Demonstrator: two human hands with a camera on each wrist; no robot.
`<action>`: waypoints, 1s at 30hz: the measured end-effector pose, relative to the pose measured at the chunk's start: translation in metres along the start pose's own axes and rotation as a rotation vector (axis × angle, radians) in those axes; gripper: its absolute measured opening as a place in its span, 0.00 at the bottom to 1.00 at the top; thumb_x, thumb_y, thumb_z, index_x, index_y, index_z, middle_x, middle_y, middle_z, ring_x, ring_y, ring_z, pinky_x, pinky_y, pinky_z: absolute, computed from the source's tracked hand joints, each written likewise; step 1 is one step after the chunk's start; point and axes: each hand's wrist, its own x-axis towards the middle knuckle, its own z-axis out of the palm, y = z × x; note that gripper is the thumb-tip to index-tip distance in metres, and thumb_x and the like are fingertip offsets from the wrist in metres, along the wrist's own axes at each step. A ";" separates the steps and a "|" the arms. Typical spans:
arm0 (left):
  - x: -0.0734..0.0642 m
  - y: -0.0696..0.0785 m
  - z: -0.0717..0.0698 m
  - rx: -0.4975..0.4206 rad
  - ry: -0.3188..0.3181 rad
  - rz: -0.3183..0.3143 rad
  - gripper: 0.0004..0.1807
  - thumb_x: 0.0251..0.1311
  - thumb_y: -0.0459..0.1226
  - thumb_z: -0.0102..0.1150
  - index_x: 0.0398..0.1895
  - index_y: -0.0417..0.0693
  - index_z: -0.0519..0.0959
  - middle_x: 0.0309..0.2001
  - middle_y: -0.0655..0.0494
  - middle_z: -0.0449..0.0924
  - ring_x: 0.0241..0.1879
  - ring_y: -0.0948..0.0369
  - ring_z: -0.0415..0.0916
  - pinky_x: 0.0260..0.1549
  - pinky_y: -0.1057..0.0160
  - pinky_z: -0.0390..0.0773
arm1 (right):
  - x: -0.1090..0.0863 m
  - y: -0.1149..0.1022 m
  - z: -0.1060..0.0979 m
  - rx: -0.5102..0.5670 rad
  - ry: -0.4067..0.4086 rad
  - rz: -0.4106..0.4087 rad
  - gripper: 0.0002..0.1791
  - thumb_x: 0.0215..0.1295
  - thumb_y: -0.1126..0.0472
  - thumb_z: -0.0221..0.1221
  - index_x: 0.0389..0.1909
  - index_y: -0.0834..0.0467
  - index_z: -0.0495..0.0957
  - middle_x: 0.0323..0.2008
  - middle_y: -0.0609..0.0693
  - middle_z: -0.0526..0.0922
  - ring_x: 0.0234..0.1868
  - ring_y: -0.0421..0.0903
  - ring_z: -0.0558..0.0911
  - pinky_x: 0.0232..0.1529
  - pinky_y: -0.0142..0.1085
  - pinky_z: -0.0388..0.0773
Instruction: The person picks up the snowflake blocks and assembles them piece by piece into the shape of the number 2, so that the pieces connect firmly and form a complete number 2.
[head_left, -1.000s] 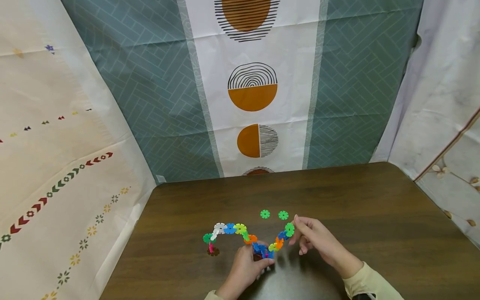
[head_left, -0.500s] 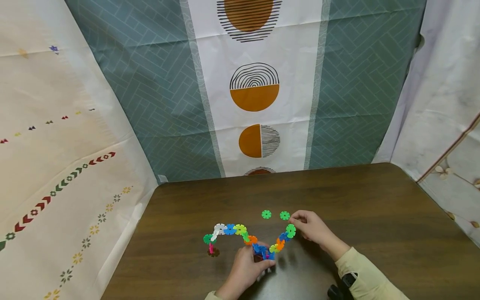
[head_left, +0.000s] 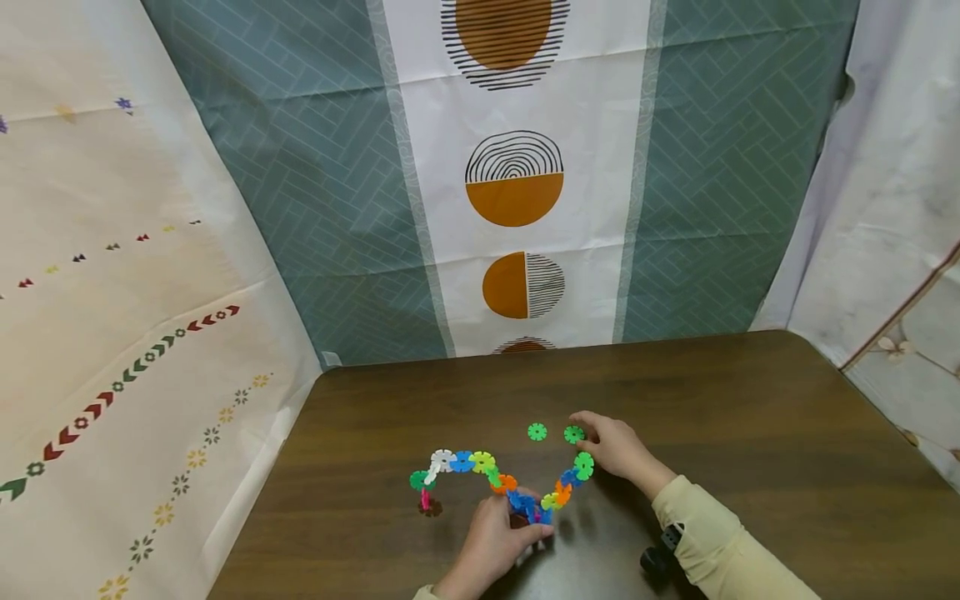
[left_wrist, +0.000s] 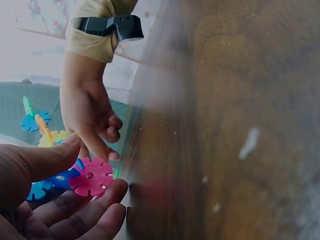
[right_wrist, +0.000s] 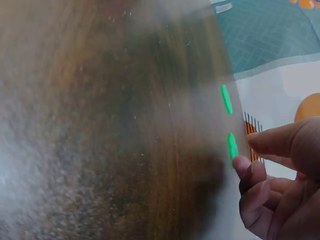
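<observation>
My left hand (head_left: 491, 537) grips a chain of interlocking plastic snowflake discs (head_left: 482, 461) at its low blue middle. One arm of the chain runs left through orange, green, yellow, blue and white to a brown disc; the other rises right to a green disc (head_left: 584, 465). In the left wrist view, a pink disc (left_wrist: 91, 176) shows between thumb and fingers. My right hand (head_left: 617, 446) reaches over the table with thumb and forefinger apart around a loose green disc (head_left: 573, 434). In the right wrist view a fingertip lies against or just beside that disc (right_wrist: 232, 146); firm contact is unclear.
Another loose green disc (head_left: 537, 432) lies to the left of the right hand on the brown wooden table (head_left: 360, 417). Patterned cloths hang behind and at both sides. A dark wrist device (head_left: 656, 560) sits at the right sleeve.
My right hand has moved forward and left from beside the chain's right end to the nearer loose green disc. My left hand keeps its grip on the chain. The view has shifted slightly.
</observation>
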 end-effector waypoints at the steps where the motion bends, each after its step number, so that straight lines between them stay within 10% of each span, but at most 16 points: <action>1: 0.000 0.000 0.000 -0.001 0.000 0.002 0.13 0.49 0.40 0.75 0.38 0.52 0.83 0.27 0.69 0.81 0.29 0.72 0.75 0.32 0.68 0.76 | 0.000 0.000 0.001 -0.025 -0.007 0.002 0.22 0.64 0.65 0.63 0.59 0.58 0.75 0.35 0.51 0.82 0.31 0.45 0.78 0.33 0.43 0.78; 7: -0.001 0.001 0.000 -0.007 0.002 -0.006 0.13 0.49 0.40 0.75 0.38 0.52 0.84 0.27 0.68 0.81 0.29 0.72 0.74 0.32 0.68 0.75 | 0.001 -0.001 0.002 -0.117 -0.028 0.014 0.22 0.63 0.63 0.64 0.59 0.59 0.76 0.52 0.58 0.81 0.49 0.57 0.80 0.49 0.54 0.76; 17: 0.000 0.001 0.000 -0.033 -0.003 -0.010 0.13 0.49 0.39 0.75 0.38 0.51 0.83 0.26 0.70 0.80 0.28 0.71 0.75 0.31 0.69 0.75 | -0.007 -0.003 0.003 -0.167 0.027 0.013 0.12 0.56 0.70 0.67 0.35 0.54 0.77 0.25 0.45 0.75 0.26 0.42 0.71 0.28 0.38 0.71; 30: -0.001 0.003 -0.001 -0.025 0.000 0.000 0.14 0.49 0.40 0.75 0.39 0.50 0.83 0.28 0.67 0.82 0.29 0.71 0.75 0.31 0.68 0.75 | -0.019 -0.005 0.001 -0.156 0.039 0.031 0.15 0.52 0.71 0.70 0.30 0.54 0.73 0.27 0.48 0.69 0.29 0.44 0.68 0.29 0.38 0.66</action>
